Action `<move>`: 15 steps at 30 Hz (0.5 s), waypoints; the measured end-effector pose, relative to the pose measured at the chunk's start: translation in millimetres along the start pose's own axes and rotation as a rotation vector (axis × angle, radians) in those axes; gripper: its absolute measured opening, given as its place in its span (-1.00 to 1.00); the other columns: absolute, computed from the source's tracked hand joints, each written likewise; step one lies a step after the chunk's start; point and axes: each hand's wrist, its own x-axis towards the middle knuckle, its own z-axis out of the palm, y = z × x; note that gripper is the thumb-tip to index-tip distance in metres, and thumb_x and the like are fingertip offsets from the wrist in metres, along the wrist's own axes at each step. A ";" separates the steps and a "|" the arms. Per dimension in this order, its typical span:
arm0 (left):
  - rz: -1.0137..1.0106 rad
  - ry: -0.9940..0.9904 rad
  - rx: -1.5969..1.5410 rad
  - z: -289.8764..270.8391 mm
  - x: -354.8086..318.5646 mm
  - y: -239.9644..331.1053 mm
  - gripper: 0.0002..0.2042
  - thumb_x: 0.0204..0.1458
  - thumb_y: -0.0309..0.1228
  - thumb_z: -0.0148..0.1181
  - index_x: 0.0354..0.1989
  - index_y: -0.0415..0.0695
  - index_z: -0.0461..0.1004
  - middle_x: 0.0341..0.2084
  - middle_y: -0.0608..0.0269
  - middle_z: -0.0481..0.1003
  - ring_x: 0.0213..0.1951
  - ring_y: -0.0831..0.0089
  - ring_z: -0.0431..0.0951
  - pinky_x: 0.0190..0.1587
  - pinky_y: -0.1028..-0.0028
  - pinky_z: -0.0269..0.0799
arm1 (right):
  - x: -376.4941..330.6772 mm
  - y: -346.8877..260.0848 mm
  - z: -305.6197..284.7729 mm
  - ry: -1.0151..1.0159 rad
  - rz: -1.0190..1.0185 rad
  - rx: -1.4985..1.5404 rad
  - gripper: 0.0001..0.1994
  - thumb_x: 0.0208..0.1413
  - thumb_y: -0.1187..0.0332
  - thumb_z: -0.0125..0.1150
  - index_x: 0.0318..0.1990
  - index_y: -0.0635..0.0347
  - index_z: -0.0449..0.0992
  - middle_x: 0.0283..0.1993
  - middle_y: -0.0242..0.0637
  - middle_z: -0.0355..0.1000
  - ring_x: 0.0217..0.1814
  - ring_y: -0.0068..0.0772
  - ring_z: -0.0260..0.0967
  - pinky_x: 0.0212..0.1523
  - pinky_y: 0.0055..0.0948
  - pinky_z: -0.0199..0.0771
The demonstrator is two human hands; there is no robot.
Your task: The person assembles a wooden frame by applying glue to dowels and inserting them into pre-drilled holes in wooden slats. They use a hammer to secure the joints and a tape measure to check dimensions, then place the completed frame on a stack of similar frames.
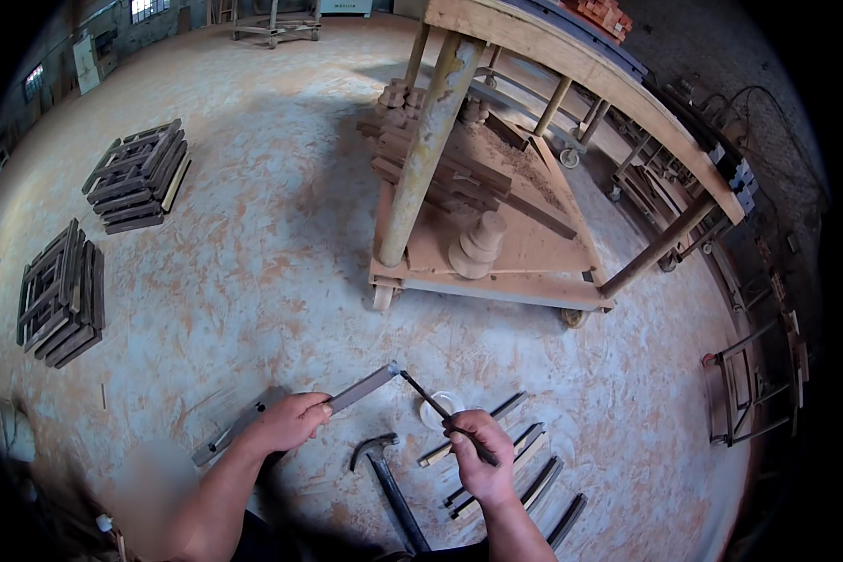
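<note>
My left hand (292,421) is closed round a dark wooden bar (365,387), which points away to the right. My right hand (482,454) grips a thin, dark, stick-like tool (431,401), with its tip at the bar's far end; whether that tip is a brush cannot be made out. Just beyond my right hand stands a small white tub (440,408), partly behind the tool. Another dark wooden piece (239,429) with dark slots lies beside my left wrist, partly hidden by the hand. Between my forearms a claw hammer (393,492) rests, head away from me.
Several narrow wooden strips (539,478) lie on the floor at the right. Ahead is a wheeled wooden workbench (496,281) with turned wooden pieces (482,245) and boards on its lower shelf. Stacked wooden frames (61,295) stand at the left, and a wheeled rack (754,384) at far right.
</note>
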 end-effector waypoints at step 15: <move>0.039 0.083 0.227 -3.2 -1.7 11.0 -0.70 0.19 -0.25 -0.04 -0.13 -0.25 0.43 -0.38 -0.04 0.50 -0.30 0.12 0.50 -0.21 0.26 0.38 | -5.1 8.2 5.9 0.020 0.214 0.075 -0.84 0.24 0.44 0.07 -0.13 0.37 0.43 -0.19 -0.23 0.49 -0.22 -0.46 0.45 -0.26 -0.50 0.51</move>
